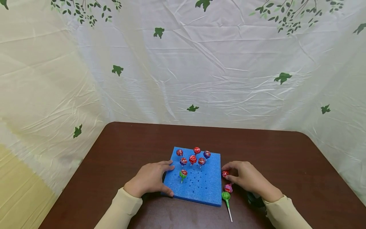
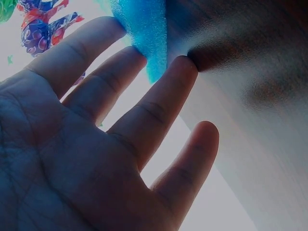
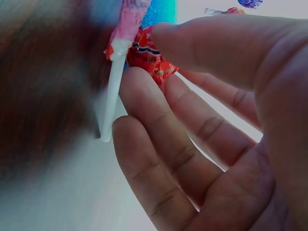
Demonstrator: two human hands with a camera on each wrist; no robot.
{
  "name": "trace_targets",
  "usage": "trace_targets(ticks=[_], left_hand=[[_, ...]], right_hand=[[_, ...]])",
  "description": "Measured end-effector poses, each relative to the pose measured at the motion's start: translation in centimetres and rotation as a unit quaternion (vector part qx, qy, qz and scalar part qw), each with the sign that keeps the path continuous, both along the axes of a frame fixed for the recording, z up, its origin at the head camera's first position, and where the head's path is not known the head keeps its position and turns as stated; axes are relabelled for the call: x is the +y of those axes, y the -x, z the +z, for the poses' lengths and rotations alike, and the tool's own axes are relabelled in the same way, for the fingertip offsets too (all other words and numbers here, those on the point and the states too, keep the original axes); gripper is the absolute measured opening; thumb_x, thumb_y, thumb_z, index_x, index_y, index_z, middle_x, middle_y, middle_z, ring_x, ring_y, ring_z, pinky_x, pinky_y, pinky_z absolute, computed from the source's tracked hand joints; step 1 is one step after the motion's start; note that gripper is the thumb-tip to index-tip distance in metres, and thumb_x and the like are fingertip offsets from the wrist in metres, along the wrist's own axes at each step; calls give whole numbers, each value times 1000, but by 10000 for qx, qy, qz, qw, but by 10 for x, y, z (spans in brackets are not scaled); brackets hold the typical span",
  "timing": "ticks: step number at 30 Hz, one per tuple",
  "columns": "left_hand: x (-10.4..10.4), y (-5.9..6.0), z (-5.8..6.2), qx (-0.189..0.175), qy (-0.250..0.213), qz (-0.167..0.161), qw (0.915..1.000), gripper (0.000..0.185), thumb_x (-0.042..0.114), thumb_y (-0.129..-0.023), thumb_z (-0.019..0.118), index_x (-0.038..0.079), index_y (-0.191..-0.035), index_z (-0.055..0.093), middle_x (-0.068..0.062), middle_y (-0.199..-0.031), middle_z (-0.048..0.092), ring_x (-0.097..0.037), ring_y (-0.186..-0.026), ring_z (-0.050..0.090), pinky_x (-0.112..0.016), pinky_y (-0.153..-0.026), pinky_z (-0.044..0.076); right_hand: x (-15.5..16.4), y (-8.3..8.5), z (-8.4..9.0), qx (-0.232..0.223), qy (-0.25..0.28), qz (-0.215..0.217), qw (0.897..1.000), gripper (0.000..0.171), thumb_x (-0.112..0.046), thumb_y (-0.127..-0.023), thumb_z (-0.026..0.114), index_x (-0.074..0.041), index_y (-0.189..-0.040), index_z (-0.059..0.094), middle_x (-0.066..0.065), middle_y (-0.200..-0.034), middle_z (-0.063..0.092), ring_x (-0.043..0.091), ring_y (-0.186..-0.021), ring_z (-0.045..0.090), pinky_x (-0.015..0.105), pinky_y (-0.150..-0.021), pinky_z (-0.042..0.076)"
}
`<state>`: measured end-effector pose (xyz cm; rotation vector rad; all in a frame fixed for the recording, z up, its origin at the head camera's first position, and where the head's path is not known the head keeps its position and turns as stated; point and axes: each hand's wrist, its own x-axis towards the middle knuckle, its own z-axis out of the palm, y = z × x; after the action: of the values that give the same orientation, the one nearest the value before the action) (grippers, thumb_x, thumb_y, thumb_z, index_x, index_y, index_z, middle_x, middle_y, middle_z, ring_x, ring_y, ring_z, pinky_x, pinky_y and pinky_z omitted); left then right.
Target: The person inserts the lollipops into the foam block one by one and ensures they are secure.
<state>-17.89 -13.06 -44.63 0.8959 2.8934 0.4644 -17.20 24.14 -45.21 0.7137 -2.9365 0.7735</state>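
Right hand [image 1: 248, 178] sits just off the right edge of the blue foam block [image 1: 200, 186], thumb and fingers curled in, pinching a red-wrapped lollipop [image 1: 225, 173] at the fingertips; right wrist view shows the thumb [image 3: 216, 43] over the red wrapper with fingers under it. Left hand [image 1: 150, 179] lies flat against the foam block's left edge, fingers straight and spread, holding nothing, fingertips [image 2: 130, 53] touching the foam side and the thumb on the near-left corner. Pink-wrapped lollipop [image 1: 228, 188] lies on the table just right of the block, next to the right hand's fingers; green lollipop [image 1: 226, 196] lies beside the block's near-right corner, white stick pointing toward the person. Seven lollipops stand stuck in the block: six red and blue ones [image 1: 193, 159] clustered at its far part, one green-and-red [image 1: 183, 173] nearer the middle-left. Block rests on a dark brown table [image 1: 286, 159]; leaf-print white sheet [image 1: 200, 63] hangs behind
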Motion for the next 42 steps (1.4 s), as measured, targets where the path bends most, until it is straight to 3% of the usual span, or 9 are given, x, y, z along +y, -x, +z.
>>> trace_targets(ticks=[6, 14, 20, 31, 42], left_hand=[[0, 0, 0, 4, 2, 1, 10000, 95, 64, -62, 85, 13, -139, 61, -4, -149, 50, -28, -131, 51, -53, -98, 46], [0, 0, -1, 37, 22, -5, 10000, 95, 65, -62, 85, 13, -139, 61, -4, -149, 50, -28, -131, 51, -52, -98, 46], [1, 0, -2, 40, 40, 4, 10000, 95, 65, -62, 85, 13, -139, 61, -4, -149, 50, -28, -132, 51, -52, -99, 46], [1, 1, -2, 60, 65, -30, 10000, 95, 65, -63, 84, 13, -139, 61, -5, -149, 50, -27, -131, 51, -51, -99, 46], [0, 2, -2, 51, 30, -33, 10000, 95, 64, -63, 85, 13, -139, 61, -5, -148, 50, -28, -131, 52, -52, -98, 47]], right_hand=[[1, 0, -1, 176, 41, 86, 9998, 19, -11, -87, 78, -14, -105, 75, -7, -100, 69, 6, -78, 57, 28, -68, 52], [1, 1, 0, 50, 114, -43, 9999, 20, -13, -84, 81, -13, -102, 75, -8, -92, 67, 4, -70, 58, 25, -60, 51], [2, -1, 2, 341, -54, -86, 9994, 22, -12, -86, 79, -14, -107, 75, -9, -98, 68, 7, -77, 57, 29, -67, 52], [-3, -9, 18, 518, 813, 223, 9951, 28, 0, -87, 73, -12, -112, 72, -9, -96, 64, 8, -73, 55, 25, -61, 51], [-7, -11, 26, 512, 1328, 240, 9895, 36, 2, -82, 80, -12, -114, 70, -7, -105, 66, 10, -81, 65, 28, -70, 58]])
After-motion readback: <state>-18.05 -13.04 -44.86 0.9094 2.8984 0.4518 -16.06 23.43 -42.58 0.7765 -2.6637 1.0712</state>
